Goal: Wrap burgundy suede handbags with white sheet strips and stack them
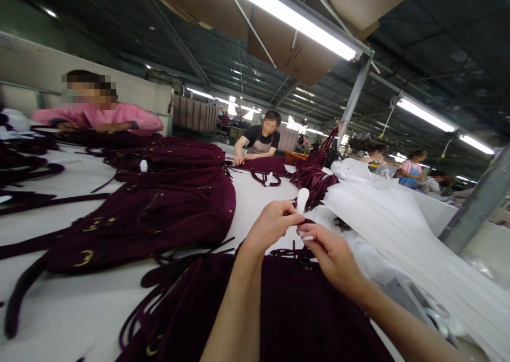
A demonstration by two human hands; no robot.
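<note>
My left hand [271,226] is closed in a pinch on a short stretch of burgundy strap [306,221]. A white rounded tag [303,199] sticks up just above those fingertips. Close beside it, my right hand [332,253] also pinches the strap, and a small white bit shows under its fingers; what it is I cannot make out. Both hands are raised over the far end of a burgundy fabric bag [303,309] that lies flat in front of me. My forearms cover part of this bag. Thin cords and a brass ring [154,346] show at its left side.
More burgundy bags [159,213] lie to the left on the white table [51,309]. White sheeting [402,224] is heaped at right, near a grey metal device [410,298]. Two co-workers, one in pink [123,116] and one in an apron [260,146], handle bags across the table.
</note>
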